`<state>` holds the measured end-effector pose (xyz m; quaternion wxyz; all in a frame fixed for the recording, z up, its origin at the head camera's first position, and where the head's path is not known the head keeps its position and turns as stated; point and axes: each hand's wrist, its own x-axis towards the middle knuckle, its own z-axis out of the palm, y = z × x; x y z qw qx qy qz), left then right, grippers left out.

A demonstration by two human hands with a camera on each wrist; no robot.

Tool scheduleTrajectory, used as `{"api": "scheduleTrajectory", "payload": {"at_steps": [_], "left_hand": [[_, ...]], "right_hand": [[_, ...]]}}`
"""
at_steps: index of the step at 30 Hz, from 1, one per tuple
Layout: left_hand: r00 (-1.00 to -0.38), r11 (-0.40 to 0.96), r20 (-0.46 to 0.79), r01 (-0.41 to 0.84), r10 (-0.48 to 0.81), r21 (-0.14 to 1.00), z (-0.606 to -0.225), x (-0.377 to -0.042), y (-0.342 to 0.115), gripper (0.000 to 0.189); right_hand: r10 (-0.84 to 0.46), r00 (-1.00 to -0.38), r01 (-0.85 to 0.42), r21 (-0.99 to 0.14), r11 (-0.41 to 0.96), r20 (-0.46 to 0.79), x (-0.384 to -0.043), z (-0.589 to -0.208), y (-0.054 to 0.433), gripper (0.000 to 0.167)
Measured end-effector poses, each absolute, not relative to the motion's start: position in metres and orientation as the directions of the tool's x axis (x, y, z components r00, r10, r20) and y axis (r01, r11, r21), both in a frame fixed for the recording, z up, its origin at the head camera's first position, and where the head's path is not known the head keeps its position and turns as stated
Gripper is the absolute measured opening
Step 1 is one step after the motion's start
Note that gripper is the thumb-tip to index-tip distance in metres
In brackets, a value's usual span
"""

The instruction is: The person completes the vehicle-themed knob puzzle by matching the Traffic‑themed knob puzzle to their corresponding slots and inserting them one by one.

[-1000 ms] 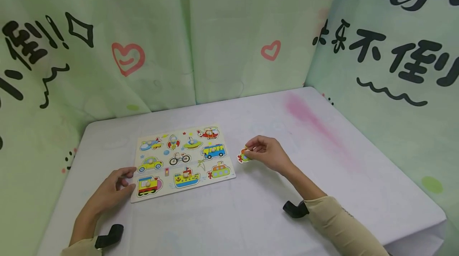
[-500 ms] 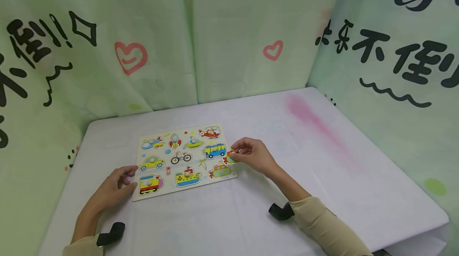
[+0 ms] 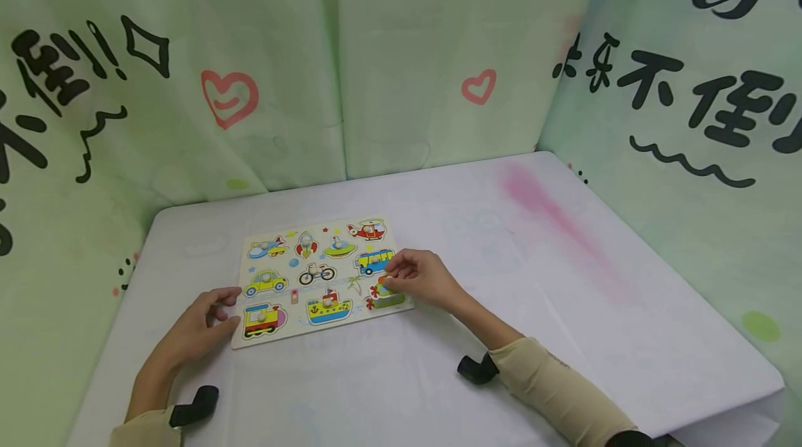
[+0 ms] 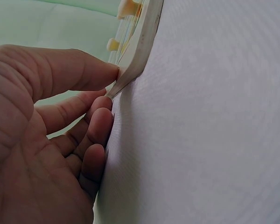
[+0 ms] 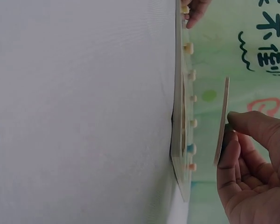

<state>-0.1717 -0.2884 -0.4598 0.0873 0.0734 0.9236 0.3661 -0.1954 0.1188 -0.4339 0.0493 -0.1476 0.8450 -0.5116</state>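
A pale wooden knob-puzzle board (image 3: 296, 320) with colourful vehicle pictures lies on the table. At its left edge, my left hand (image 3: 194, 332) touches with thumb and fingertips; in the left wrist view the thumb tip (image 4: 109, 72) meets the board's corner. My right hand (image 3: 427, 281) pinches a submarine puzzle piece (image 3: 379, 289) over the board's lower right, overlapping the printed submarine recess (image 3: 390, 301). Seen edge-on in the right wrist view, this thin wooden piece (image 5: 222, 122) stands apart from the board (image 5: 178, 130), roughly parallel to it. Its knob is hidden by the fingers.
Other pieces sit in the board, among them a bus (image 3: 372, 262), a boat (image 3: 328, 309) and a train (image 3: 260, 322). White cloth covers the table (image 3: 501, 308). Green printed curtains (image 3: 401, 71) stand along its back and sides.
My right hand has moved left with the submarine piece, from the cloth beside the board to above its lower right part. The left hand has stayed at the board's left edge.
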Motion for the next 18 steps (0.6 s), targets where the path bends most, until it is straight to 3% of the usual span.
{"api": "scheduleTrajectory", "payload": {"at_steps": [18], "left_hand": [[-0.974,0.723,-0.114,0.064,0.195,0.688,-0.459,-0.172,-0.287,0.057]], "right_hand": [[-0.388,-0.92,-0.28,-0.776,0.565,0.05,-0.2,-0.437,0.104,0.017]]}}
